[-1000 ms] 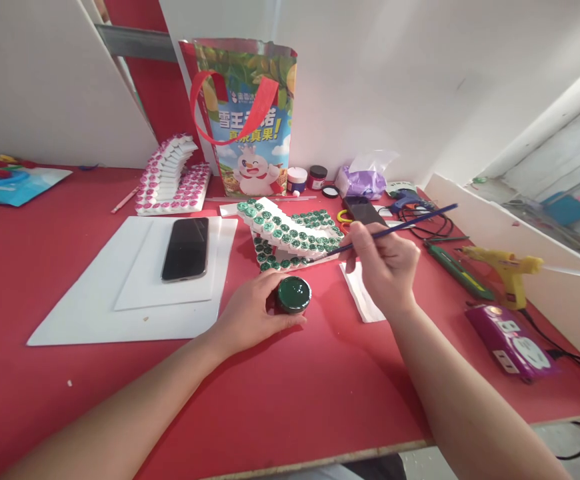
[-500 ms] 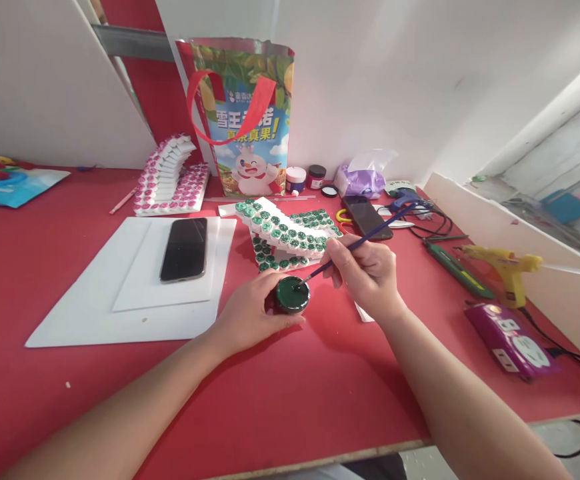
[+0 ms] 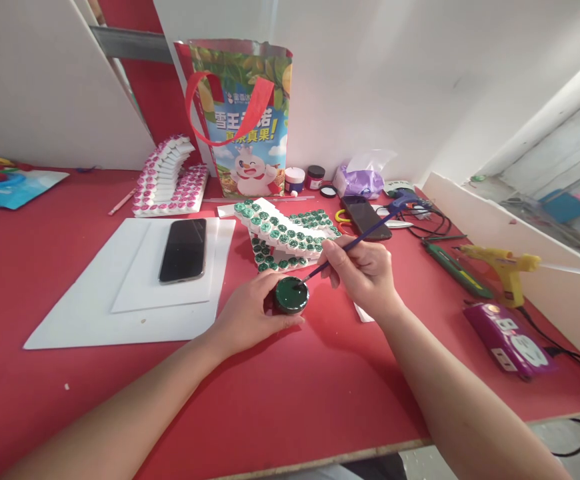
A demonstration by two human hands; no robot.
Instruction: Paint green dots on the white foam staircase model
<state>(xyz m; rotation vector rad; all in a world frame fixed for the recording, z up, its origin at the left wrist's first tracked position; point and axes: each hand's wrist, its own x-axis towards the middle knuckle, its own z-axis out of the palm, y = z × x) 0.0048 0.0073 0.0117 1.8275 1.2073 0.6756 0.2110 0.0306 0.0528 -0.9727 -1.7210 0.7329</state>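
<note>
My left hand [image 3: 250, 307] is wrapped round the side of a small paint jar [image 3: 291, 308] full of dark green paint. Between the thumb and fingers of my right hand [image 3: 363, 270] is a slim blue paintbrush [image 3: 355, 245], slanting down to the left. Its bristle tip is at the paint in the jar. Just behind the jar sits a curved white craft piece [image 3: 290, 235] covered in rows of green-painted round ends. A white paper piece [image 3: 364, 312] lies partly hidden under my right hand.
White boards [image 3: 90, 320] with a black phone [image 3: 184, 250] lie at left. Behind are a pink-dotted craft piece [image 3: 170, 183], a printed bag [image 3: 250, 133], paint jars [image 3: 315, 177] and purple tissues [image 3: 360, 180]. At right: another phone [image 3: 367, 217], a green cutter [image 3: 455, 268], a yellow glue gun [image 3: 507, 263], a purple pack [image 3: 507, 340], cables.
The brush tip has shifted slightly within the jar's mouth, and my right hand has moved a little to the left. My left hand keeps its hold on the jar.
</note>
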